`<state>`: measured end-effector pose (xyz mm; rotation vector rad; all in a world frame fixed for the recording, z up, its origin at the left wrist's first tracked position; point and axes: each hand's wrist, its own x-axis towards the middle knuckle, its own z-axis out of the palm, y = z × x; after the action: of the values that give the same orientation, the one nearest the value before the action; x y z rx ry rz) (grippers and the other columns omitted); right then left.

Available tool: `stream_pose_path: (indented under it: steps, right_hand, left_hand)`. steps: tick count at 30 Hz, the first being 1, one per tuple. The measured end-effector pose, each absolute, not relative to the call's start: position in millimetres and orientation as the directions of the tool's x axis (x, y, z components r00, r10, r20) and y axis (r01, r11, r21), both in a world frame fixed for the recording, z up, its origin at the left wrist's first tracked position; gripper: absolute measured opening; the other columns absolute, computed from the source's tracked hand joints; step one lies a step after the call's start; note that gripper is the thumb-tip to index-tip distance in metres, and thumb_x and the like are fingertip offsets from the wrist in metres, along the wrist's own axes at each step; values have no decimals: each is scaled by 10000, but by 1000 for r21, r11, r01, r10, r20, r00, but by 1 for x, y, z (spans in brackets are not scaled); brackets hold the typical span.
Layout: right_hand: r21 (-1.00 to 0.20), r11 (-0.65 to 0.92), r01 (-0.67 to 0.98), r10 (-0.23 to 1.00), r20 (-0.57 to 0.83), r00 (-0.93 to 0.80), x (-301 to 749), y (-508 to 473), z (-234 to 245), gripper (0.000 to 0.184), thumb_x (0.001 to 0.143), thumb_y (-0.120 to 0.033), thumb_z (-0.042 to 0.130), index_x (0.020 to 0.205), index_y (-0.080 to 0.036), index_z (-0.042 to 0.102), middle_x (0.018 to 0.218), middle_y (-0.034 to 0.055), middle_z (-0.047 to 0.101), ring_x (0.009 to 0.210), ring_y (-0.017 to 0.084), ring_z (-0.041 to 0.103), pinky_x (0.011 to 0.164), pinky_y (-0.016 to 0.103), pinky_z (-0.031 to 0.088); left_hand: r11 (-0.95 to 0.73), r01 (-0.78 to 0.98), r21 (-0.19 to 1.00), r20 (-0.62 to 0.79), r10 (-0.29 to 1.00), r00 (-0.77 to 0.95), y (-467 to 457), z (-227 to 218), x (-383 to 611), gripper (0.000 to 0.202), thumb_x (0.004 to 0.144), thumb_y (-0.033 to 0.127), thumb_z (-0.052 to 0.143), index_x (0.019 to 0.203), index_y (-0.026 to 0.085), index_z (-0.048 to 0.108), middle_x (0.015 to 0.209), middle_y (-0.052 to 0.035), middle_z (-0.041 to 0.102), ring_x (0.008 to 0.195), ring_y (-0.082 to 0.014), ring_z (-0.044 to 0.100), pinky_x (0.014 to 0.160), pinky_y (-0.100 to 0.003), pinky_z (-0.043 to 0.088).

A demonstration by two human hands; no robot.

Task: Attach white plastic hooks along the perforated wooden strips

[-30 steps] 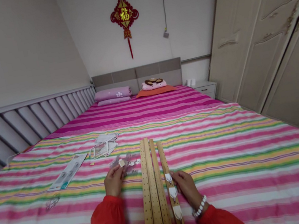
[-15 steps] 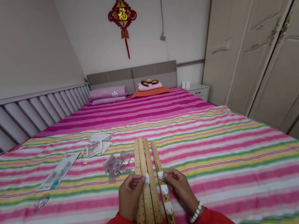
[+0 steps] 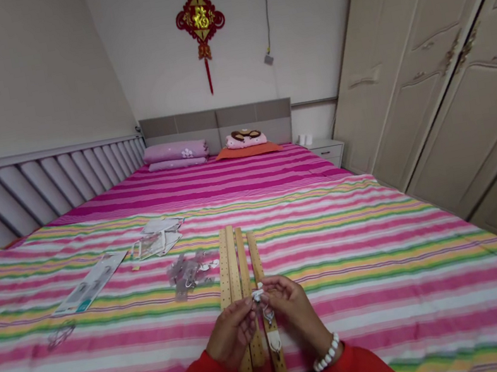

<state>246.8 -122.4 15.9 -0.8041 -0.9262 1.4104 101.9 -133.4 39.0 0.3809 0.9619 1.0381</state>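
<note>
Three long perforated wooden strips (image 3: pixel 233 258) lie side by side on the striped bedspread (image 3: pixel 387 264), pointing away from me. White adhesive hooks (image 3: pixel 274 340) sit on the near end of the right strip. My left hand (image 3: pixel 233 336) and my right hand (image 3: pixel 294 312) meet above the strips, fingers pinched together on one small white hook (image 3: pixel 258 293) held between them. Both sleeves are red, and a white bead bracelet (image 3: pixel 327 354) circles my right wrist.
A pile of clear hooks and backing pieces (image 3: pixel 189 271) lies left of the strips. Opened packaging (image 3: pixel 157 240) and a long card (image 3: pixel 88 290) lie further left. Pillows (image 3: pixel 175 152) rest at the headboard. Wardrobe doors (image 3: pixel 449 67) line the right side, a slatted panel (image 3: pixel 38 191) the left.
My left hand left the hook pile and came to the strips with a small white hook. My right hand lifted off the right strip, and both now pinch the hook together.
</note>
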Motion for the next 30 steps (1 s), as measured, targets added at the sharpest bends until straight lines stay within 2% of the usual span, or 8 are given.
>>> stream_pose_path:
  steps: [4,8,12,17,21,25,30]
  right_hand:
    - [-887,4,-462,999,22,-33,249,-118,15,303,600,-330,828,813,-171,682,651,14,693,559,144,629,534,255,496]
    - [-903,12,-430,1000,6,14,250,-113,12,268,620,-358,807,769,-164,697,573,11,682,502,130,599,526,250,478]
    - [-923,34,-384,999,19,43,253,-105,11,283,603,-386,807,732,-162,691,521,1,659,458,132,577,490,253,460]
    - [-938,53,-342,997,32,64,253,-93,13,316,571,-410,819,701,-164,670,481,-16,629,398,113,527,425,234,411]
    - [-941,21,-338,997,-6,80,251,-87,12,341,558,-434,820,698,-161,672,461,-27,604,398,107,515,420,227,401]
    - [-934,11,-356,997,-19,80,250,-85,8,333,559,-411,822,737,-158,701,512,-21,623,435,101,523,450,229,418]
    - [-927,1,-376,994,-39,99,253,-72,4,306,535,-374,825,717,-156,710,521,-13,626,437,96,501,422,215,381]
  left_hand:
    - [545,-579,607,-530,820,216,-132,38,110,52,734,58,697,726,105,676,635,-11,673,504,-36,585,497,-115,477]
    - [544,-547,636,-525,825,209,-131,34,118,40,760,71,673,784,101,683,638,-13,668,530,-44,598,520,-120,476]
    - [521,-474,709,-495,848,191,-125,29,122,119,687,129,751,777,113,675,639,-13,666,529,-50,586,517,-133,454]
    - [401,-319,859,-381,916,127,-114,22,127,326,539,322,850,685,120,640,620,-8,658,522,-70,576,511,-171,421]
    - [424,-368,828,-381,906,187,-106,20,130,371,477,348,872,646,113,639,632,-21,661,542,-67,571,540,-175,423]
    - [475,-445,759,-428,879,209,-100,25,132,296,524,268,858,630,119,627,599,-4,639,539,-51,563,554,-155,425]
    - [459,-326,826,-423,888,178,-89,25,130,252,649,322,778,729,133,632,673,-36,679,595,-93,617,594,-194,454]
